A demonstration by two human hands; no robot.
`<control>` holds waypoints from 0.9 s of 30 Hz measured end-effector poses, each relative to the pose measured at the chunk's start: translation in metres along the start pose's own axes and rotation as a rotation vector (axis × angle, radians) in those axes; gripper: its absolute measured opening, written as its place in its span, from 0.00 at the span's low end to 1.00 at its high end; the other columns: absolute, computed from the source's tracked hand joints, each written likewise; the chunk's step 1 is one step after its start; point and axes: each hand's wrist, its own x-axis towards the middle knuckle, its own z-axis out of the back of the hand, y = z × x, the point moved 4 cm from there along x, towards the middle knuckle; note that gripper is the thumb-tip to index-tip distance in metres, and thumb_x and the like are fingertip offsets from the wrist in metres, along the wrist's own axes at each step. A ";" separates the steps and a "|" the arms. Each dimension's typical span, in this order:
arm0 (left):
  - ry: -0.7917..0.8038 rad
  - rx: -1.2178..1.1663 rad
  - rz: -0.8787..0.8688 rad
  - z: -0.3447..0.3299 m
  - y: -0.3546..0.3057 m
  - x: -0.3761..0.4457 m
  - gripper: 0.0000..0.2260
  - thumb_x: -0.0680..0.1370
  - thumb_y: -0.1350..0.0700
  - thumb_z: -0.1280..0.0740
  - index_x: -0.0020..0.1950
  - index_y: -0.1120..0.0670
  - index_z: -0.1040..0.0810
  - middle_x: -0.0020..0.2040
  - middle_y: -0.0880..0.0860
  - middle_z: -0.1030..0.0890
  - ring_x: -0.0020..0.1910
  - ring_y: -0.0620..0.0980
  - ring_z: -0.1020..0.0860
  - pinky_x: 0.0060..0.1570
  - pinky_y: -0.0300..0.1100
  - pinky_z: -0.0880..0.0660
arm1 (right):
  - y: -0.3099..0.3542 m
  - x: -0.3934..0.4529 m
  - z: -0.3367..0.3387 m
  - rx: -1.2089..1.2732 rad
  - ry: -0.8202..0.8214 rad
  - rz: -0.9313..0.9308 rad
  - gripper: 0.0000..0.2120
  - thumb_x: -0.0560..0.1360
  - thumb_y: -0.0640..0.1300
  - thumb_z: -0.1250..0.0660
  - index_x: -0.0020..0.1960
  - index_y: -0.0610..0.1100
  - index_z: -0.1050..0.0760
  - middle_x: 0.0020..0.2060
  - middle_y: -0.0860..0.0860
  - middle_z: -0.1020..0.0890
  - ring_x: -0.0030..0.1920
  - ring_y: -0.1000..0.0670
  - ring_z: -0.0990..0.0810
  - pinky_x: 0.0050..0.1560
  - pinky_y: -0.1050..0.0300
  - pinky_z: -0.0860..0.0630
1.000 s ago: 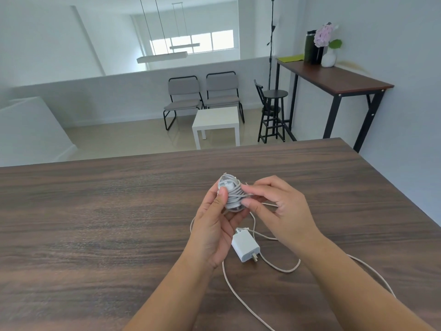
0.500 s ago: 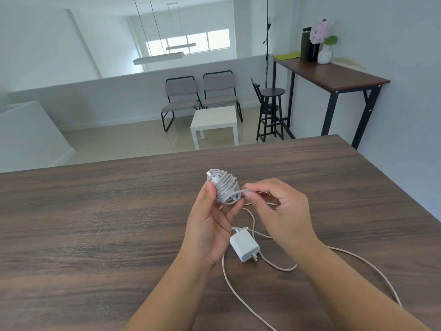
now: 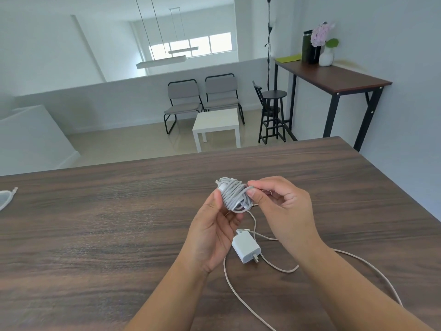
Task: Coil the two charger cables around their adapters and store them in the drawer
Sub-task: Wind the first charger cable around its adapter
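At the far left edge of the wooden table (image 3: 100, 235) lies a bit of white cord (image 3: 7, 198) (mostly out of view). Further right, the left hand (image 3: 212, 237) holds up an adapter wrapped in grey cable (image 3: 235, 195), fingers curled round it. The right hand (image 3: 284, 211) pinches the cable's end against the bundle. Beneath the hands a second white adapter (image 3: 245, 248) rests on the table, its cable (image 3: 358, 259) trailing loose to the right.

Home loft lounge, two chairs (image 3: 202, 101), white side table (image 3: 216, 126), flower vase (image 3: 326, 56)
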 end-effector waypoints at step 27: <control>0.140 -0.155 0.045 -0.006 -0.007 -0.002 0.20 0.79 0.51 0.38 0.66 0.62 0.24 0.66 0.62 0.24 0.57 0.53 0.20 0.52 0.39 0.20 | 0.006 -0.014 -0.002 0.111 -0.014 0.041 0.06 0.70 0.39 0.28 0.47 0.44 0.17 0.44 0.51 0.14 0.48 0.49 0.16 0.48 0.61 0.22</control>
